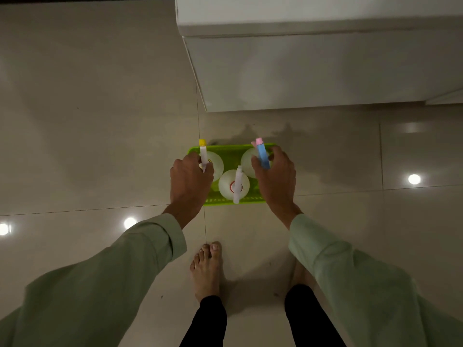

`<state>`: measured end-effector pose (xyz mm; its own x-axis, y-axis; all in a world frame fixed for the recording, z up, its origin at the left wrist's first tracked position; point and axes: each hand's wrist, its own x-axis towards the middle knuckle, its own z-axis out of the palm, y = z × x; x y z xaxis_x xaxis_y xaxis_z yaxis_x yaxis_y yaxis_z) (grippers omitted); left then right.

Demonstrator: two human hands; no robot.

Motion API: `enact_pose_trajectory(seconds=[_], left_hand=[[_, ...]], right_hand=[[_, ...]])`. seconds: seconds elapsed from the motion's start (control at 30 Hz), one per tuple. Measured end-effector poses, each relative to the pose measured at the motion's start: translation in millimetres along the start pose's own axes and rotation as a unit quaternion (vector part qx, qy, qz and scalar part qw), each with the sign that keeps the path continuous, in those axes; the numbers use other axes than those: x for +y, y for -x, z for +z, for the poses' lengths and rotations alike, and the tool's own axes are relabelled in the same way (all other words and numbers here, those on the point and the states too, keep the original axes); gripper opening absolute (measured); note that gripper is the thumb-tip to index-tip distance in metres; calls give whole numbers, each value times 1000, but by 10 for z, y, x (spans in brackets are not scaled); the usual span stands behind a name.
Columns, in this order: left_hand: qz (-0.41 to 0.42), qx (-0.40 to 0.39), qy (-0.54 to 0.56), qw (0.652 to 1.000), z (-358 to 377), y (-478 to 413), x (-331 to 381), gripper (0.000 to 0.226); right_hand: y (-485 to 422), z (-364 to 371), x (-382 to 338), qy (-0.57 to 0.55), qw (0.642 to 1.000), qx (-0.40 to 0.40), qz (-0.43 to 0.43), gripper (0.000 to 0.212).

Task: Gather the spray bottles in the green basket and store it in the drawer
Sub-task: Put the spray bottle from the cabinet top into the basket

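Note:
A green basket (230,147) sits low over the tiled floor, in front of a white cabinet. Three white spray bottles stand in it: one with a yellow nozzle (217,162) at the left, one with a white sprayer (226,187) in the near middle, and one with a blue and pink sprayer (247,159) at the right. My left hand (189,179) is curled over the basket's left rim. The right rim is covered by my right hand (275,176), thumb and fingers on either side of the blue sprayer. Both side rims are hidden under my hands.
The white cabinet (313,71) with flat fronts stands just beyond the basket, upper right. My bare foot (206,269) is on the glossy floor tiles (100,146) right behind the basket. Ceiling lights reflect in the tiles left and right.

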<state>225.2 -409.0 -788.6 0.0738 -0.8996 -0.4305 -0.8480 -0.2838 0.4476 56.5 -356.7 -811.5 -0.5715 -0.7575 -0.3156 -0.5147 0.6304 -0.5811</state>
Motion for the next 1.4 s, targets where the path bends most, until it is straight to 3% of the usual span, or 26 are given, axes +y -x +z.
enact_pose_trajectory(seconds=[0.07, 0.27, 0.9, 1.13, 1.4], left_hand=[[4, 3, 5, 1000, 7, -16, 14, 25], [13, 13, 17, 1000, 30, -14, 52, 24], [53, 34, 10, 998, 42, 72, -44, 26], [21, 19, -28, 999, 47, 59, -35, 46], [-3, 8, -35, 999, 71, 50, 46, 36]], right_hand=[[-36, 8, 11, 1, 1000, -6, -13, 16], [-37, -5, 42, 9, 999, 9, -42, 33], [3, 21, 94, 10, 998, 8, -66, 23], [1, 14, 128, -10, 998, -11, -69, 16], [-4, 33, 101, 13, 997, -18, -78, 18]])
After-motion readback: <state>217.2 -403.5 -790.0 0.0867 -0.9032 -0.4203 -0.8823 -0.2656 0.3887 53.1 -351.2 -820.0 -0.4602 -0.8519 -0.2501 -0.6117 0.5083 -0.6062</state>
